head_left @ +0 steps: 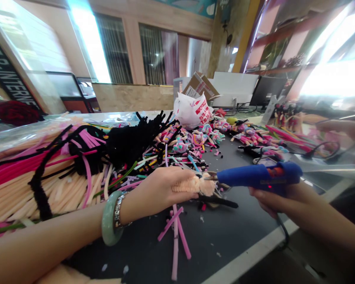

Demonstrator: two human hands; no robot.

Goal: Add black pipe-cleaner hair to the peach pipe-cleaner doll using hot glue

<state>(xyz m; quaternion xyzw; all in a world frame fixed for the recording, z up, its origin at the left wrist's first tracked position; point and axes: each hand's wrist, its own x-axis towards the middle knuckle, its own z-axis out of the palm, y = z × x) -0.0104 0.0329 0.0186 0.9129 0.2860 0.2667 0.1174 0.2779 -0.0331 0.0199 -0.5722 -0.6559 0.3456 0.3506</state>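
My left hand (165, 183) is closed round a small peach fuzzy figure (192, 185) that looks made of pipe cleaners. Its rounded end points to the right. In my right hand (276, 199) is a blue hot glue gun (248, 175) with a small red light lit on its side. The gun's nozzle reaches the rounded end of the figure and seems to touch it. Below my left hand lie several pink pipe cleaners (176, 240) on the dark table. A black pipe cleaner (225, 202) lies just behind the figure.
Bundles of peach pipe cleaners (68, 193) and a black pile (133, 138) cover the left side. Behind my hands are cut pieces, several small colourful dolls (199, 138) and a white plastic bag (192, 110). A cord (284, 230) hangs from the gun near the table edge.
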